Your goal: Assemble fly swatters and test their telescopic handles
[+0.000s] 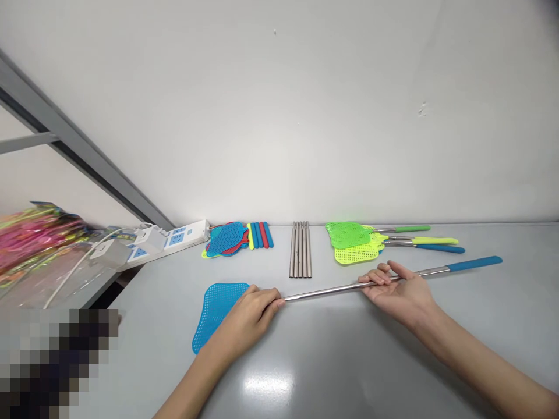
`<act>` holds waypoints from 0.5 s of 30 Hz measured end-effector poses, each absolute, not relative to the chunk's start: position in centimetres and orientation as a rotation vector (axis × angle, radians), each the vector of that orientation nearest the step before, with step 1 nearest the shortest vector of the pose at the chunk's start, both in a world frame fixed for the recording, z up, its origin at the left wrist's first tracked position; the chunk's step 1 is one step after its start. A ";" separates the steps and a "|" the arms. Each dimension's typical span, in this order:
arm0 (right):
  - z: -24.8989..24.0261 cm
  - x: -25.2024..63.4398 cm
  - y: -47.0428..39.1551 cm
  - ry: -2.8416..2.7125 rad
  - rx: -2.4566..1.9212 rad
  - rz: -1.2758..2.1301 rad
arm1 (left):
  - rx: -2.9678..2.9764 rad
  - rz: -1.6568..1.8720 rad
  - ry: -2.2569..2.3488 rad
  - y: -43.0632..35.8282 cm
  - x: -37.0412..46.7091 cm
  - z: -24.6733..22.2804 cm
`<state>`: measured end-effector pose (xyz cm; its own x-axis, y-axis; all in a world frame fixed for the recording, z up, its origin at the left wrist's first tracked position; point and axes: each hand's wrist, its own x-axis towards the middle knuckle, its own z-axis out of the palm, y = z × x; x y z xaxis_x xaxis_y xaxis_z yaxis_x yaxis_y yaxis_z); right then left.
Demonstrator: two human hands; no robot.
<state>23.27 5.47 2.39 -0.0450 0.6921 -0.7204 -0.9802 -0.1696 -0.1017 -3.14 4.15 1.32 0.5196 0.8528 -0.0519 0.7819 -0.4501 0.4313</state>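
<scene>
Fingers of the left hand (257,311) closed palm-down on the near end of a blue fly swatter (323,293), by the neck; right hand (404,291) half open, palm up, the shaft lying in loosely curled fingers, thumb off it. Swatter judged light: slim metal shaft, likely stiff lengthwise, smooth enough to slide or roll in a slack hold. Blue mesh head (216,311) probably bendy plastic, poor place to pull. Better holds: shaft near the neck, or blue grip (476,263), seemingly less slick. Both forearms come in from the front, angled inward. Swatter spans the middle of the worktop (340,361), head toward the left edge, grip toward the right and slightly farther back; contact with the surface can't be told. Along the back edge, left to right: stacked mesh heads (225,238), loose coloured grips (261,235), metal rods (300,250) side by side, overlapping swatters (356,253).
</scene>
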 end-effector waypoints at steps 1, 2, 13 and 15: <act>2.5 23.4 5.6 0.498 -0.770 1.592 | 2.364 0.249 1.346 4.2 -3.1 1.4; 2.7 23.6 5.7 0.489 -0.773 1.588 | 2.365 0.253 1.348 4.2 -3.1 1.5; 4.4 26.6 6.7 0.302 -0.859 1.534 | 2.500 0.297 1.248 4.4 -3.3 1.2; 4.9 27.3 7.3 0.284 -0.984 1.564 | 2.522 0.325 1.251 4.5 -3.4 1.2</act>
